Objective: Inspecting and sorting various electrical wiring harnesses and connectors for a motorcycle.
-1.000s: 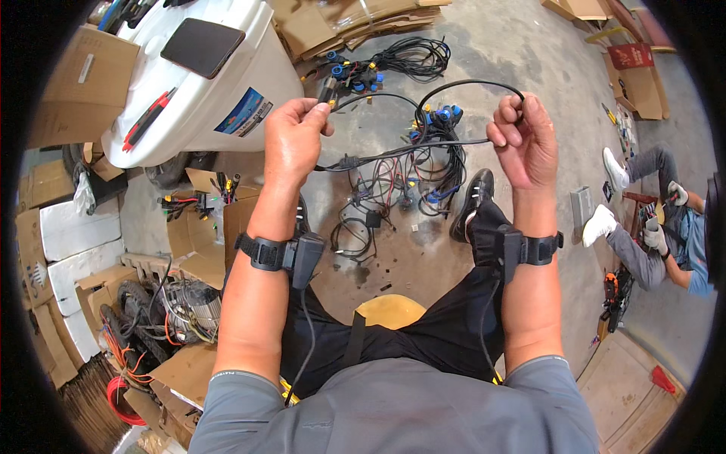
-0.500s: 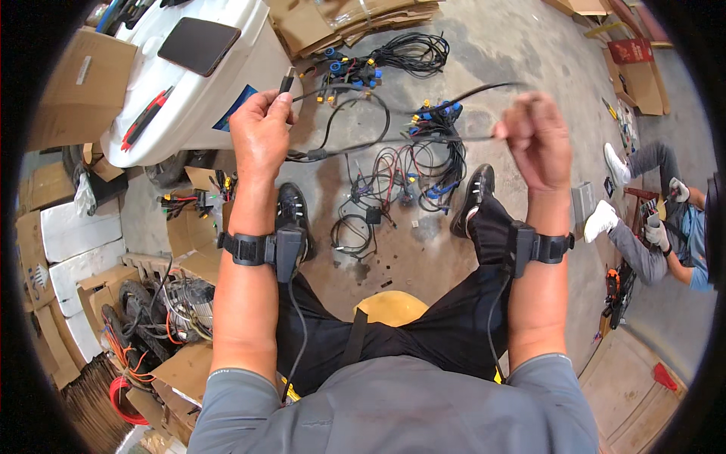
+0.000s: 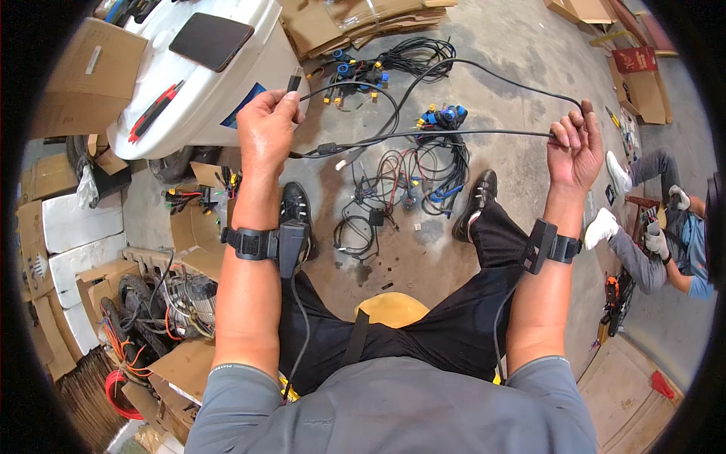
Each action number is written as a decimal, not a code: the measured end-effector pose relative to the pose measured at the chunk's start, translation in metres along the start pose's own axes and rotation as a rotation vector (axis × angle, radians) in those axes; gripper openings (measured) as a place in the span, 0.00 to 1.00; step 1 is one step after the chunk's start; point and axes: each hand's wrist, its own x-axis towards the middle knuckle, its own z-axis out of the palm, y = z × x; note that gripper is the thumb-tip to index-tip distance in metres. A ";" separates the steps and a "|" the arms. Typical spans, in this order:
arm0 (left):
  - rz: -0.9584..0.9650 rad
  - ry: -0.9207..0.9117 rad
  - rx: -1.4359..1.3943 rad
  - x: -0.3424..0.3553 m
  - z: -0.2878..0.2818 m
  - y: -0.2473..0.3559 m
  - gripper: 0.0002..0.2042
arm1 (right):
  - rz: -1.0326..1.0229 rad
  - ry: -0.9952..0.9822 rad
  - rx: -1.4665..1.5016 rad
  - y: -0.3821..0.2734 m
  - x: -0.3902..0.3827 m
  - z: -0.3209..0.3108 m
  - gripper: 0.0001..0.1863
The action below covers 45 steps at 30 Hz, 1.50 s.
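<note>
A black cable (image 3: 469, 132) stretches between my two hands above the floor. My left hand (image 3: 265, 130) is closed round one end of it, and a dark plug with a metal tip (image 3: 294, 82) sticks up past the thumb. A small black lump on the cable (image 3: 326, 148) sits just right of that hand. At the other side my right hand (image 3: 575, 151) has its fingers curled on the cable's bend. From there a second strand arcs back toward the left. A small white connector (image 3: 340, 165) dangles below the cable near my left hand.
Bundles of black cables with blue and yellow connectors (image 3: 363, 73) and a tangle of thin wires (image 3: 393, 178) lie on the floor. Left stands a white tub (image 3: 155, 72) bearing a phone (image 3: 212, 41) and red-black pliers (image 3: 153, 112). A co-worker (image 3: 684, 242) sits at right.
My right hand has moved right and slightly down, drawing the cable out straighter and widening the upper loop. The left hand keeps its hold, shifted slightly right in view.
</note>
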 end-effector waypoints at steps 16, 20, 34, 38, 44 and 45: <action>0.013 -0.055 -0.212 -0.006 0.018 -0.003 0.11 | 0.475 -0.443 -0.264 0.063 -0.035 0.055 0.11; -0.079 -0.106 -0.279 -0.012 0.025 0.002 0.11 | 0.506 -0.518 -0.249 0.065 -0.034 0.057 0.11; -0.199 -0.432 -0.511 -0.029 0.038 0.003 0.08 | 0.149 -0.497 -1.228 0.110 -0.043 0.069 0.18; -0.197 -0.553 -0.645 -0.027 0.029 0.005 0.09 | 0.159 -0.348 -1.056 0.102 -0.029 0.056 0.14; -0.177 -0.727 -0.943 -0.026 0.021 0.011 0.11 | 0.070 -0.539 -1.498 0.104 -0.025 0.037 0.19; -0.177 -0.728 -0.945 -0.026 0.021 0.011 0.11 | 0.070 -0.538 -1.500 0.104 -0.029 0.043 0.19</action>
